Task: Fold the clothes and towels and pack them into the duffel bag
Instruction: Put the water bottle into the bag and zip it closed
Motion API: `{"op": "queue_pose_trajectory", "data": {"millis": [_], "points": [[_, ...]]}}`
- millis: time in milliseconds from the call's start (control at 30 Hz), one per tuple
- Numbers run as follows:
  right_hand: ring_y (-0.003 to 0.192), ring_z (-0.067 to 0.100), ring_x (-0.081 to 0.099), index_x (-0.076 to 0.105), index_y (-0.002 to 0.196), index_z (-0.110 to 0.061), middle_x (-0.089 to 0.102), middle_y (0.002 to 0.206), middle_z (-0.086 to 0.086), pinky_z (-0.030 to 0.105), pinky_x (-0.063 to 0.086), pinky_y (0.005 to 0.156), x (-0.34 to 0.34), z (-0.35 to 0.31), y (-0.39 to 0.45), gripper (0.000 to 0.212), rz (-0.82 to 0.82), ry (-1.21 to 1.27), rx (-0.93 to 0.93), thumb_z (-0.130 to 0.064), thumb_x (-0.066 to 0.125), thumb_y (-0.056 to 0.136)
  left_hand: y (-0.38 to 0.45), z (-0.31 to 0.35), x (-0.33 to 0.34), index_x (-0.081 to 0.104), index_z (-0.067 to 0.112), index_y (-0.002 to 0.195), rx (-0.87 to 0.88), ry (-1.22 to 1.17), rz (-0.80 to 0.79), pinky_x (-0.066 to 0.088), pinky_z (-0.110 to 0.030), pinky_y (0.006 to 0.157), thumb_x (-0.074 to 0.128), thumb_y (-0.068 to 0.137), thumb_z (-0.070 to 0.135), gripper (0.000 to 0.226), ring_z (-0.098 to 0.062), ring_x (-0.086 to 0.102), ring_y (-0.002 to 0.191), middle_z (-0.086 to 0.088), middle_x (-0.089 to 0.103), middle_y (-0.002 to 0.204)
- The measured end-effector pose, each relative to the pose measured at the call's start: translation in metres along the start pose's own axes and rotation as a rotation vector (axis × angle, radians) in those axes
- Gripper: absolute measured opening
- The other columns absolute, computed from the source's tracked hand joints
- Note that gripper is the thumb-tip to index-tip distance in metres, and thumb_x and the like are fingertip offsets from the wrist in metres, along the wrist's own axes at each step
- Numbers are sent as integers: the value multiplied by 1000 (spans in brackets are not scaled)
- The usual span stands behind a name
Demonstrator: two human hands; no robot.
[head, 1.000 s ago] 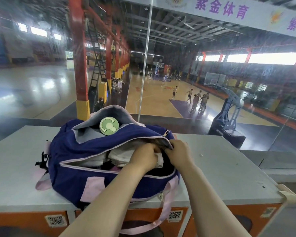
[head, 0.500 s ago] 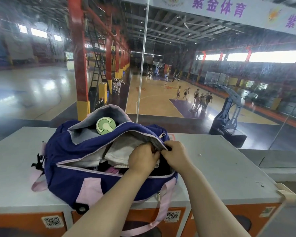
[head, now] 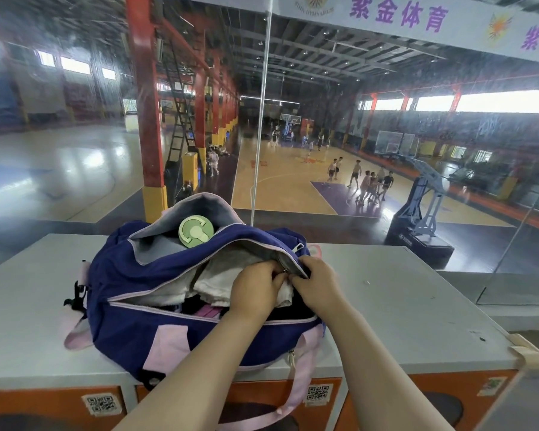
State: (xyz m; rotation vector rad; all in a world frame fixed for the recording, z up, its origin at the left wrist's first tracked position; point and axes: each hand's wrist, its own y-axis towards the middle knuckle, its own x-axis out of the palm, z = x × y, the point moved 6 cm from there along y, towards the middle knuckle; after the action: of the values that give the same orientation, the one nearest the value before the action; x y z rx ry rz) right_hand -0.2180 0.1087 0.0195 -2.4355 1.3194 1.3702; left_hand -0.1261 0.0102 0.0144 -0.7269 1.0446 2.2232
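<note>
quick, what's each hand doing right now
Left hand: fingers curled, pinching at the bag's zipper end.
Right hand: gripping the bag's edge beside it.

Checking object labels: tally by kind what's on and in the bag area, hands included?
Duffel bag: 1
Green round lid: 1
White folded cloth: 1
Pink item inside: 1
Hands: 2, left hand, right hand
Total: 6
</note>
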Motion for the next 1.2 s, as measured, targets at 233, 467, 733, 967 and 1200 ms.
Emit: {"op": "queue_pose_trajectory", "data": {"millis": [233,467,733,967,1200], "points": [[75,21,56,43,67,-36,60,80,-5,32,43,65,1,-3,-1,25,66,-30,-27,-28,61,82,-3,-3,-7,67,21,100,107,-47,21,44,-26,74,53,95,32,18,-18,64,88,1,71,95],[74,22,55,39,61,-35,57,77,-5,34,44,62,-2,-6,-2,31,59,-112,18,-42,58,84,-7,0,-12,58,13,98,122,8,58,44,-33,70,49,97,26,16,-25,61,83,-8,64,93],[72,23,57,61,77,-25,55,75,-5,31,41,60,-5,-18,-3,35,84,-275,59,-57,52,85,-9,-3,-26,56,12,93,30,15,64,38,-30,67,49,96,24,14,-28,61,83,-11,63,91],[84,27,57,63,85,-29,52,87,-3,33,36,74,-6,-21,-1,25,96,-340,110,-50,50,86,-13,-12,-45,56,10,95,-18,11,107,39,-30,71,49,96,21,13,-28,60,86,-11,63,93],[104,26,56,60,109,-22,62,107,1,40,39,92,4,-63,-6,27,141,-517,-146,-37,55,87,-23,-27,-61,57,11,92,-83,-11,170,36,-24,69,51,96,19,11,-24,61,83,-8,65,91]]}}
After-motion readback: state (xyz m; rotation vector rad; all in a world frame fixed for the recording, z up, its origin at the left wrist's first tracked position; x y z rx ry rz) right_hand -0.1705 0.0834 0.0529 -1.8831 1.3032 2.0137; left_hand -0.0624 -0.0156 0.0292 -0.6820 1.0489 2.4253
